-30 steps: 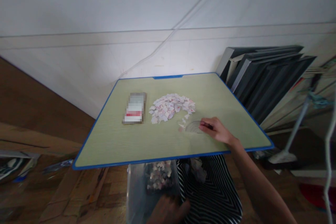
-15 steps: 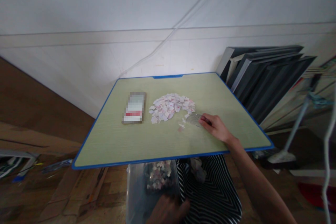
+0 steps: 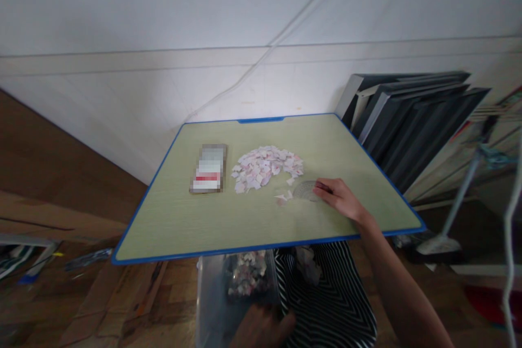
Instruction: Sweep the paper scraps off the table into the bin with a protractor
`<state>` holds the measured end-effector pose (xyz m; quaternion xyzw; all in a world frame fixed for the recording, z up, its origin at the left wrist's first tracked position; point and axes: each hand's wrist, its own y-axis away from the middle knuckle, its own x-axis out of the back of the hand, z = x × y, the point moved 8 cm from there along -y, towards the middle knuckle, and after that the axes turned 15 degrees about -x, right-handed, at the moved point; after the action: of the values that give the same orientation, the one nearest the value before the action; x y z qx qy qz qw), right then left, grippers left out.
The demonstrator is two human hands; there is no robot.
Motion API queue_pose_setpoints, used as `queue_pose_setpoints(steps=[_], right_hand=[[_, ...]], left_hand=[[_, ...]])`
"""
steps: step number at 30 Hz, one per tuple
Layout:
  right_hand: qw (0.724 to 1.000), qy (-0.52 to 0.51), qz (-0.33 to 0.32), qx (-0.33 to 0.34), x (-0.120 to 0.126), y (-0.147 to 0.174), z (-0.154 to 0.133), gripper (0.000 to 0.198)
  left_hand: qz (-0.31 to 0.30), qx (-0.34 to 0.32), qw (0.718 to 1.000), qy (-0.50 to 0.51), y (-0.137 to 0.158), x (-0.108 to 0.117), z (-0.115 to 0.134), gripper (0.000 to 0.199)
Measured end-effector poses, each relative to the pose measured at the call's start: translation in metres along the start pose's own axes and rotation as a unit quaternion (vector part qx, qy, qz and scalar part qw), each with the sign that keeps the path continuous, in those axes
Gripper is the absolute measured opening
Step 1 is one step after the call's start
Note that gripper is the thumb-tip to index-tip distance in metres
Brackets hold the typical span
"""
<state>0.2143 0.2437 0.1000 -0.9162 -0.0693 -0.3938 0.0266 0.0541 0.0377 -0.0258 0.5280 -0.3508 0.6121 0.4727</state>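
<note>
The right hand (image 3: pixel 328 193) was closed in a pinch, thumb against fingers, on the right edge of the disc (image 3: pixel 305 191), a thin, grey, see-through piece with a rounded outline. The disc was low over the right front part of the table (image 3: pixel 350 144); full contact with the surface could not be confirmed.

The scraps (image 3: pixel 265 166), small pale paper pieces with pinkish marks, formed a curved heap near mid-table, to the left of and beyond the disc. A few loose scraps lay just left of the disc, apart from the heap. The slab (image 3: pixel 210 168), its face pixelated, lay flat to the left of the heap.

The left hand (image 3: pixel 263 326) was below the table's front edge, above the near part of the tub (image 3: pixel 210 293). It was dark and blurred; whether it was wide, narrow or holding anything could not be determined. The tub contained a clump of bits (image 3: pixel 247 274). The striped cloth (image 3: pixel 332 293) was positioned immediately right of the tub.
</note>
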Motion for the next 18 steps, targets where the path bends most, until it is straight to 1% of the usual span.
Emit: queue_pose_setpoints(steps=[5,13,15,18], right_hand=[[1.000,-0.007,-0.006,0.000,0.0024,0.0016,-0.0025,0.032],[1.000,-0.018,-0.014,0.002,0.0023,0.0031,-0.0053,0.033],[1.000,-0.016,-0.003,-0.002,0.0039,0.0027,-0.0034,0.033],[0.999,-0.011,0.035,-0.014,0.0095,0.0017,0.0011,0.032]], left_hand=[[0.004,0.000,1.000,0.002,-0.0003,-0.0013,0.0012,0.032],[0.001,0.008,1.000,0.015,0.0006,0.0035,-0.0005,0.030],[0.006,0.007,1.000,0.016,0.0003,0.0040,-0.0003,0.030],[0.005,0.008,1.000,0.011,-0.0002,0.0037,-0.0004,0.033]])
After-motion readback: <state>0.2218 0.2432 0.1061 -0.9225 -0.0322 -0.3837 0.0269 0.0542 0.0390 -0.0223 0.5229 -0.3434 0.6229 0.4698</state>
